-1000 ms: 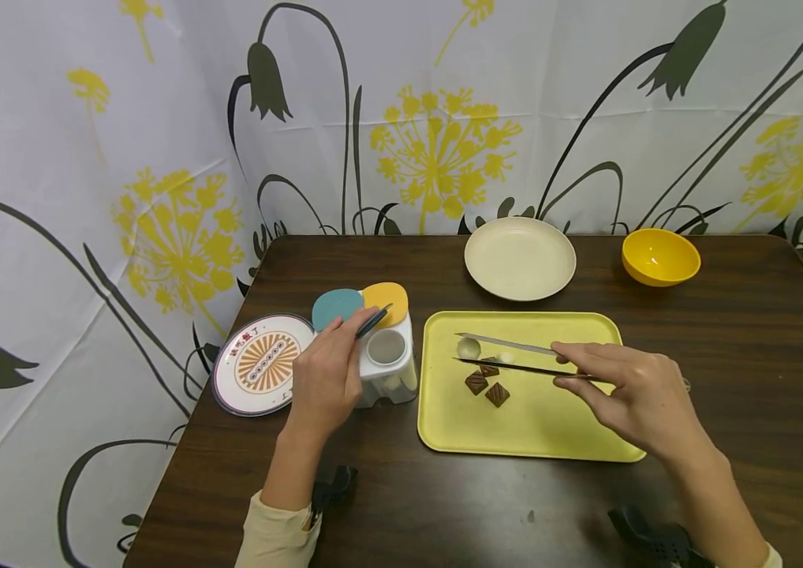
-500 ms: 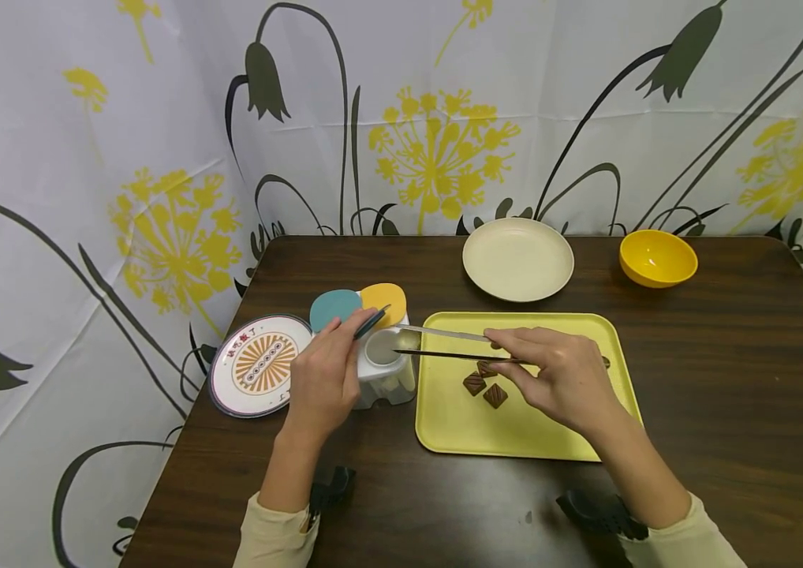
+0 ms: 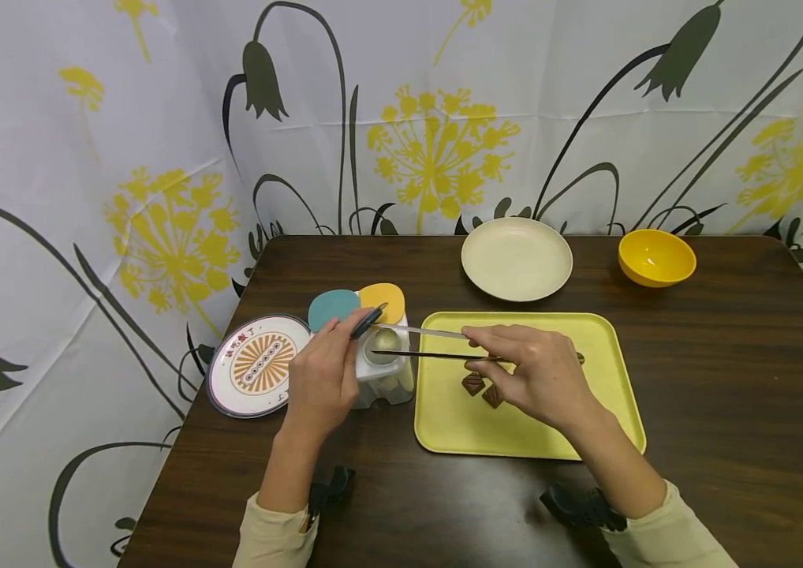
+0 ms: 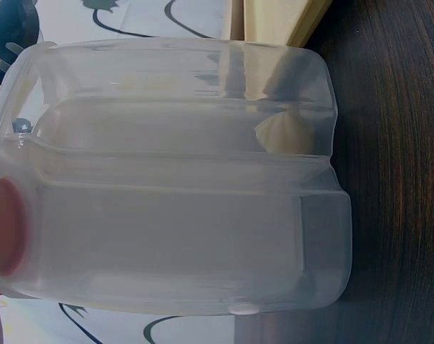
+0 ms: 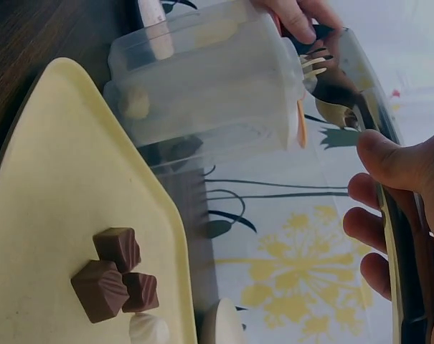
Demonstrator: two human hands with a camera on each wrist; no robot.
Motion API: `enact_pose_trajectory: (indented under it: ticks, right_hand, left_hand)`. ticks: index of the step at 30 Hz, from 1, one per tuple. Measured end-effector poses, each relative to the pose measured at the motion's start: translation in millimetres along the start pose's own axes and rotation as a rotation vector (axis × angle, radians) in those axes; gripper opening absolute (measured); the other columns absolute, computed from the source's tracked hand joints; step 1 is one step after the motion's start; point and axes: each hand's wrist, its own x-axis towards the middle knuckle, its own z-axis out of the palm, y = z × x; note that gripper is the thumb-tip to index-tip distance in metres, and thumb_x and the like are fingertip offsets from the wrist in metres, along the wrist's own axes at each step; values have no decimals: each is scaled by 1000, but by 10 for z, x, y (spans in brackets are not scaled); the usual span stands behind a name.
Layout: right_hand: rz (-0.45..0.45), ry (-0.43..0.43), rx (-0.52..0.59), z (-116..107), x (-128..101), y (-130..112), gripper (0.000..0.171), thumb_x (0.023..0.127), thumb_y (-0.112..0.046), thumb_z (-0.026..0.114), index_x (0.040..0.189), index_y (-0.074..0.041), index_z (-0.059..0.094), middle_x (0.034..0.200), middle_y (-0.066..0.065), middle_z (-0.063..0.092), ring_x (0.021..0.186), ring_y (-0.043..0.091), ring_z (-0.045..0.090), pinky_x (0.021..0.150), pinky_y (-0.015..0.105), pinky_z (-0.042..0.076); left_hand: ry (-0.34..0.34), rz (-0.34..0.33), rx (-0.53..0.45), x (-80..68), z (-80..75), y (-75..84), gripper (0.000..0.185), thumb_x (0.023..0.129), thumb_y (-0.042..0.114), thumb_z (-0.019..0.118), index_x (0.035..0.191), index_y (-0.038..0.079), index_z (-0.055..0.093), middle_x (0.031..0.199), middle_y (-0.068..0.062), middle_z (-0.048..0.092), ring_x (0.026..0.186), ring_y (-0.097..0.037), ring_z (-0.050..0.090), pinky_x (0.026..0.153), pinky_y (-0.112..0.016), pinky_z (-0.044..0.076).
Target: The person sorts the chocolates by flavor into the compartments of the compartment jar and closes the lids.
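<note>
My right hand pinches a pair of tongs reaching left from the yellow tray. Between their tips a round pale-olive piece shows over the round opening of a clear storage box. My left hand grips a raised dark lid at that opening. A pale shell-shaped piece lies low inside the box in the left wrist view. On the yellow tray, brown square chocolates sit beside a white piece, partly hidden by my right hand in the head view.
The box also has teal and yellow lids, both down. A patterned plate lies left of it. A cream plate and a yellow bowl stand at the back of the dark wooden table.
My right hand has moved left with the tongs, carrying the round piece from over the tray to the box's opening. My left hand stays at the dark lid.
</note>
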Motion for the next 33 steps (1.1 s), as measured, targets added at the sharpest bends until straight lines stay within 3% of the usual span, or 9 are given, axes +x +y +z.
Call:
enact_pose_trajectory:
  ticks: [17,25,33]
  right_hand:
    - [-1,-20,-1,-31,-4,-15,48,75,-17,84,121,-14,72,97,-5,73,69,5,66,48,26,45]
    - [14,-4,-54,-174,-45,25,58,72,-21,87,126,-18,68,107,-8,71,77,7,67,48,22,42]
    - [83,-24,-57,-339,-185,223,62,69,-17,88,127,-12,66,106,-5,72,80,12,67,53,25,46]
  left_hand:
    - [14,9,4,0,13,-18,37,100,15,44,132,5,58,112,-14,70,103,-28,68,97,-44,48]
    - [14,16,2,0,13,-16,38,97,11,46,133,7,58,112,-12,71,103,-26,68,98,-44,47]
    - [-19,-8,4,1,-11,-1,38,98,13,44,133,9,58,115,-11,70,107,-25,67,100,-44,46]
